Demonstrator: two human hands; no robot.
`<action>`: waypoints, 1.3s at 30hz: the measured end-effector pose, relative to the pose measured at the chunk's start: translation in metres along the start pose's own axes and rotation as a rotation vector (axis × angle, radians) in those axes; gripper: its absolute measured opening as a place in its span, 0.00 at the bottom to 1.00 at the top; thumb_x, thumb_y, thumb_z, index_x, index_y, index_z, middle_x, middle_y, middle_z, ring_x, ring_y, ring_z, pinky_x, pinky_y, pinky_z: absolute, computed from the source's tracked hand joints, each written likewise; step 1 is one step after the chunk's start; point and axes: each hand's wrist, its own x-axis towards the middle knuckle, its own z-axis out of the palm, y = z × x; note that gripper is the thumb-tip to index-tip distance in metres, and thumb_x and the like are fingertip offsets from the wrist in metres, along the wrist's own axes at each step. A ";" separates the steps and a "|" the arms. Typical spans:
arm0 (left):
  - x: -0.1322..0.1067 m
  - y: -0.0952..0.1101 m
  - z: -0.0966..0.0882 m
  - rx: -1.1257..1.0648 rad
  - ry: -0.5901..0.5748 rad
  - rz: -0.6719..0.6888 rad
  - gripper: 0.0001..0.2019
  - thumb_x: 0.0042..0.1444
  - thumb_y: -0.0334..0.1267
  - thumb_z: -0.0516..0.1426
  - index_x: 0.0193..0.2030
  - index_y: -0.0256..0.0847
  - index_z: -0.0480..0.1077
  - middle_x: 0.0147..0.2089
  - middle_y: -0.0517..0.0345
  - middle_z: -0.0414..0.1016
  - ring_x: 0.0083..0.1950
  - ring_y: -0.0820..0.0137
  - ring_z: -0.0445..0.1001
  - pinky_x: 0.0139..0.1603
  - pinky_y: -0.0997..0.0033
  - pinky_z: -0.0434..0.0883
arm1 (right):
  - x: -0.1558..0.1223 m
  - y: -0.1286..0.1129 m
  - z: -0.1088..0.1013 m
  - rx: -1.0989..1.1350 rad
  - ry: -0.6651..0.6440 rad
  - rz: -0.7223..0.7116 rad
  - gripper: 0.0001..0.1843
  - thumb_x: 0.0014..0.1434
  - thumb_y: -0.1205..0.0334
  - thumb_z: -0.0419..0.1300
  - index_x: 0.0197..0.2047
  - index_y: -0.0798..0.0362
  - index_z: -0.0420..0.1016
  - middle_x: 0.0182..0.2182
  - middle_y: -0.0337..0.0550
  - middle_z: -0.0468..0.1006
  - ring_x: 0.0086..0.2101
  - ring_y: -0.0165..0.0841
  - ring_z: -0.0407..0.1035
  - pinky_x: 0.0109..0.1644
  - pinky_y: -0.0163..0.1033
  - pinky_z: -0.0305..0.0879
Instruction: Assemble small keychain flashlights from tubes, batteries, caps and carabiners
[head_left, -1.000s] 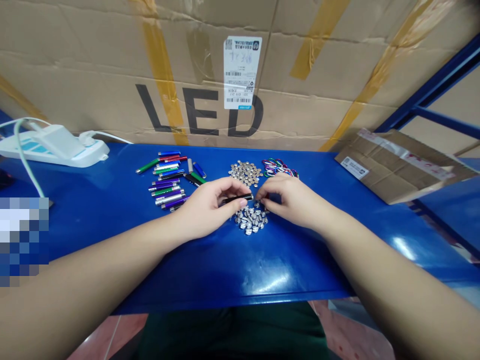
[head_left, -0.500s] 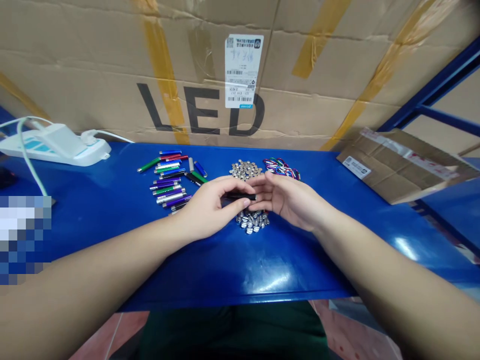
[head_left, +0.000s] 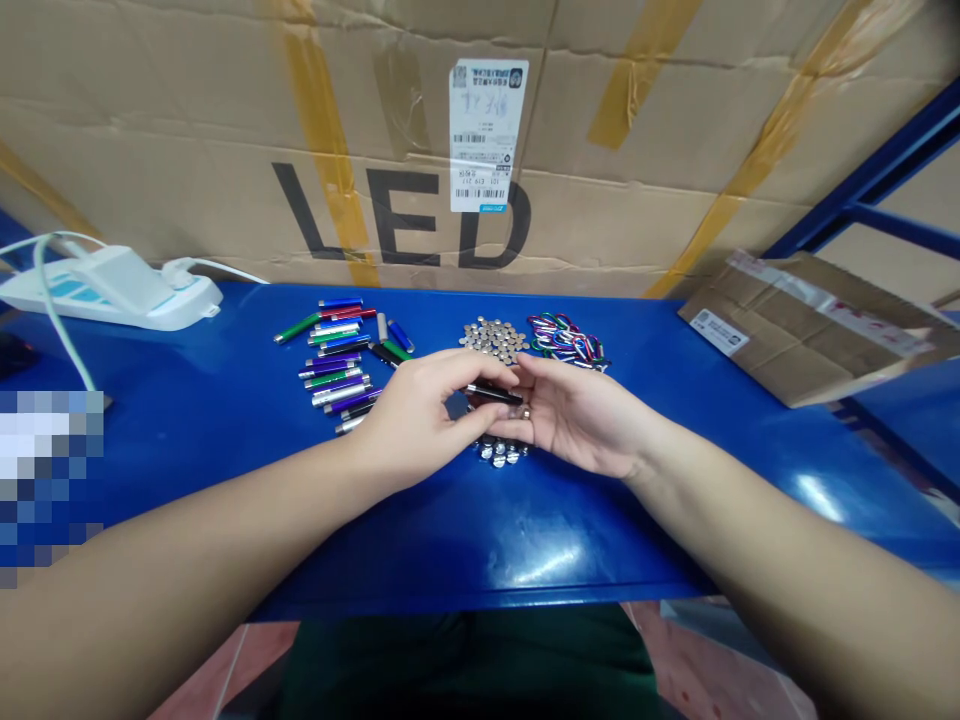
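Observation:
My left hand pinches a small black flashlight tube between thumb and fingers. My right hand is turned palm up beside it, its fingers curled, and a small shiny button cell shows at them. Partly hidden beneath both hands is a cluster of silver flashlight caps. Beyond the hands lies a heap of button cells. To its right sits a pile of coloured carabiners. Several coloured flashlight tubes lie in a loose column left of my left hand.
The blue table ends at a front edge near my lap. A large cardboard box stands along the back. A smaller carton is at the right by a blue metal frame. On the left lies a white power strip with cables.
The black tube now tilts, its right end lower, and more of it shows. My right hand has opened slightly and turned more palm up, with a button cell now visible.

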 end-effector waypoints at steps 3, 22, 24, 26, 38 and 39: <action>0.000 0.002 0.000 0.021 0.015 0.011 0.10 0.60 0.26 0.64 0.47 0.39 0.80 0.47 0.56 0.87 0.48 0.68 0.86 0.51 0.71 0.80 | 0.001 0.001 -0.001 0.019 0.005 0.014 0.17 0.79 0.60 0.51 0.42 0.56 0.77 0.38 0.44 0.82 0.37 0.31 0.80 0.47 0.39 0.83; -0.001 -0.002 -0.006 -0.096 0.104 -0.115 0.06 0.60 0.32 0.67 0.43 0.40 0.79 0.42 0.56 0.85 0.42 0.69 0.83 0.46 0.70 0.80 | -0.013 -0.016 -0.013 -0.506 -0.008 -0.227 0.10 0.54 0.66 0.71 0.39 0.55 0.77 0.30 0.38 0.77 0.25 0.23 0.65 0.28 0.30 0.60; -0.001 -0.002 -0.007 -0.138 0.139 -0.154 0.06 0.59 0.33 0.68 0.43 0.40 0.79 0.42 0.55 0.85 0.44 0.68 0.83 0.47 0.69 0.81 | -0.013 -0.017 -0.014 -0.520 0.006 -0.203 0.11 0.53 0.65 0.70 0.39 0.55 0.76 0.31 0.38 0.76 0.26 0.24 0.64 0.28 0.30 0.58; 0.000 -0.004 -0.008 -0.183 0.170 -0.190 0.06 0.59 0.33 0.68 0.43 0.40 0.79 0.43 0.55 0.84 0.45 0.67 0.83 0.49 0.67 0.81 | -0.012 -0.018 -0.018 -0.611 0.025 -0.217 0.10 0.54 0.64 0.68 0.39 0.54 0.75 0.31 0.38 0.75 0.27 0.25 0.65 0.29 0.32 0.58; 0.004 -0.012 -0.016 -0.230 0.236 -0.291 0.08 0.56 0.36 0.68 0.41 0.40 0.76 0.43 0.53 0.83 0.46 0.64 0.82 0.51 0.62 0.81 | -0.007 -0.031 -0.033 -1.343 0.012 -0.409 0.05 0.63 0.65 0.56 0.38 0.51 0.73 0.37 0.44 0.81 0.39 0.38 0.76 0.49 0.44 0.70; 0.004 -0.013 -0.017 -0.233 0.238 -0.295 0.08 0.56 0.36 0.68 0.41 0.40 0.76 0.43 0.54 0.83 0.45 0.65 0.82 0.51 0.63 0.81 | -0.004 -0.032 -0.033 -1.360 -0.006 -0.378 0.06 0.63 0.66 0.55 0.38 0.51 0.73 0.36 0.43 0.81 0.38 0.37 0.76 0.48 0.44 0.70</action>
